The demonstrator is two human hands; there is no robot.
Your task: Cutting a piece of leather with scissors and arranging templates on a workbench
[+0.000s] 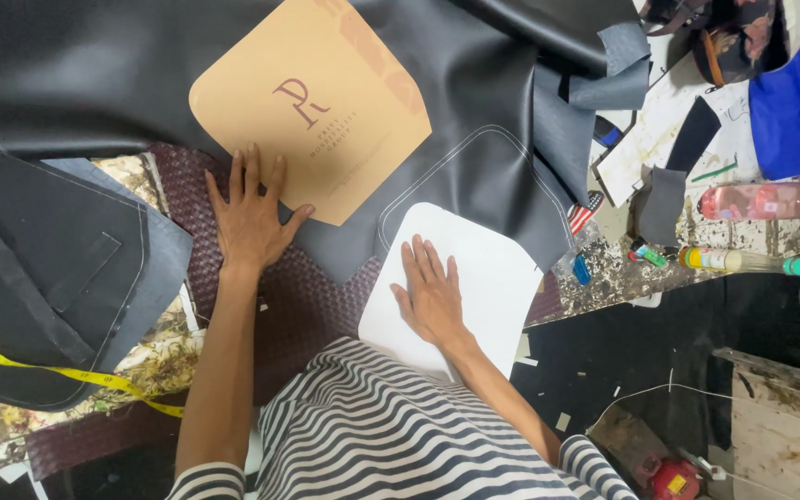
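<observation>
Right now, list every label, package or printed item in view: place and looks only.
Tan card template: upper centre on black leather, rounded corners, dark red print, under the left hand.
Pink bottle: right edge, lying down, patterned label.
Yellow bottle: below it, lying down, green cap.

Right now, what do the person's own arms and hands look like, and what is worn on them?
Both hands, left hand and right hand, are bare: no gloves, rings or watch visible. Forearms are uncovered. A black-and-white striped top has short striped sleeves ending near the elbows.

Left hand [250,218] lies flat, fingers spread, at centre-left of the frame; right hand [431,296] lies flat, fingers together, at centre.
</observation>
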